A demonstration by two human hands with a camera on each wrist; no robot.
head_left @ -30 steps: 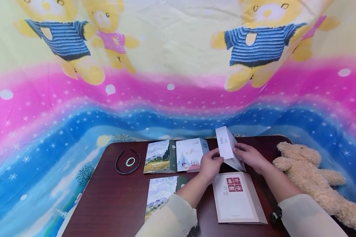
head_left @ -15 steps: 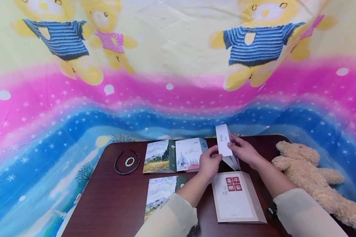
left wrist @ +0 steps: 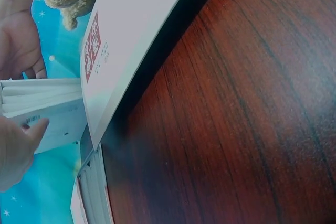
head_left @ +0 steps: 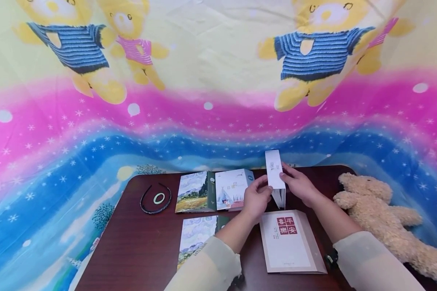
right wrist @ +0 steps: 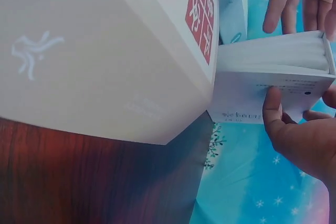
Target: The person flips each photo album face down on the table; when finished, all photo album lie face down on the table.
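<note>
A thick white book [head_left: 274, 169] stands between my two hands at the back of the table, spine uppermost, page ends towards me. My left hand [head_left: 256, 200] holds its left side, thumb near the spine's lower edge; in the left wrist view a finger of this hand [left wrist: 13, 153] lies along the cover. On the other side my right hand [head_left: 300, 184] grips with its thumb at the spine and its fingers on the cover, which the right wrist view shows beneath that hand [right wrist: 302, 140]. Closer to me lies a pale book [head_left: 289, 246] with red square characters.
Left of my hands lie a landscape-painting book [head_left: 193, 192] and a tent-picture book [head_left: 229, 194]. A similar painted book [head_left: 196, 234] is partly under my left sleeve. A black headband [head_left: 142, 204] surrounds a pale ring [head_left: 159, 198]. A plush bear [head_left: 378, 214] lies at the right.
The white book's covers have come together; its pages were fanned out to the right before. My right hand has moved left with the cover, while my left hand has barely shifted.
</note>
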